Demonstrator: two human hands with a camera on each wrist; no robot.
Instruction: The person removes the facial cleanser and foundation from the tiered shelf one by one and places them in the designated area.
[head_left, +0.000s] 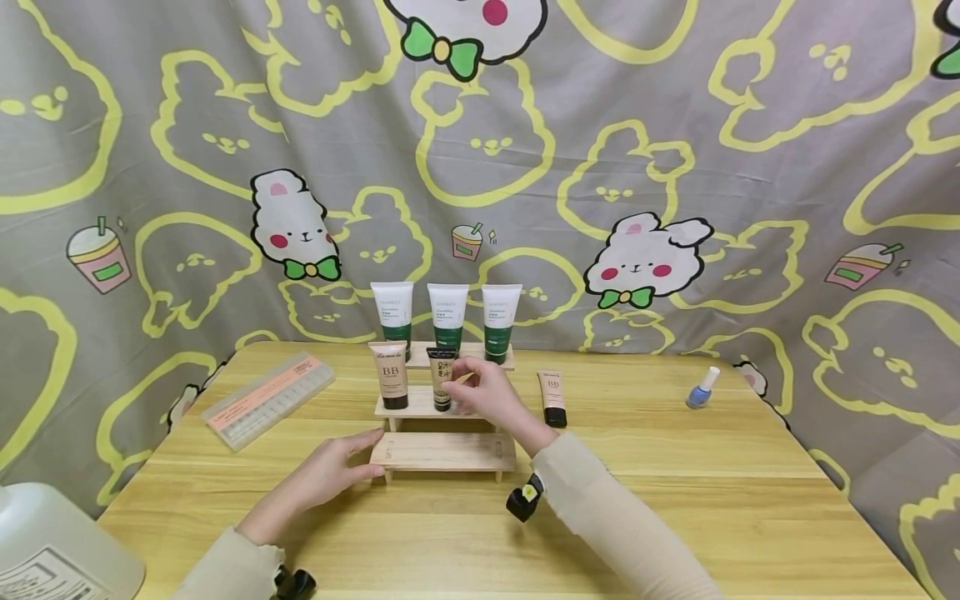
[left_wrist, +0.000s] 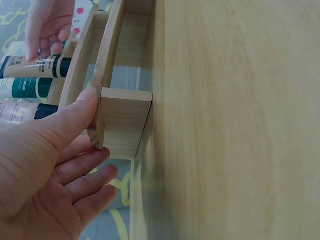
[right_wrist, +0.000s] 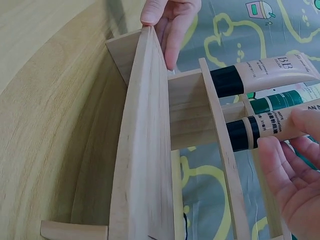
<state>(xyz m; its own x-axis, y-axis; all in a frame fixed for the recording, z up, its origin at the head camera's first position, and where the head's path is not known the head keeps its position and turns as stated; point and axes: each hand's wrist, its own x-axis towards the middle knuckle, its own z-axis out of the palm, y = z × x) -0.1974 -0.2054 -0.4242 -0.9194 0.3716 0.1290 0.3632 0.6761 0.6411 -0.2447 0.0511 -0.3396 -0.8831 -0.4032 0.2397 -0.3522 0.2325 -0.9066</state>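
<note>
A three-step wooden display stand [head_left: 448,451] stands at the table's middle. My left hand [head_left: 324,477] grips the left end of its lowest step, with the thumb on top and a finger underneath in the left wrist view. On the middle step, my right hand [head_left: 489,395] pinches a small beige-and-black foundation tube [head_left: 441,385] between thumb and fingers. Its black cap points down at the step in the right wrist view. Left of it, a pink BB cream tube [head_left: 392,377] stands on its black cap. Three white-and-green tubes [head_left: 448,315] line the top step.
Another BB cream tube [head_left: 552,398] lies on the table right of the stand, and a blue nail polish bottle [head_left: 702,389] stands farther right. At left are a flat clear case [head_left: 268,402] and a large white jug [head_left: 63,542]. A patterned curtain [head_left: 510,158] hangs behind.
</note>
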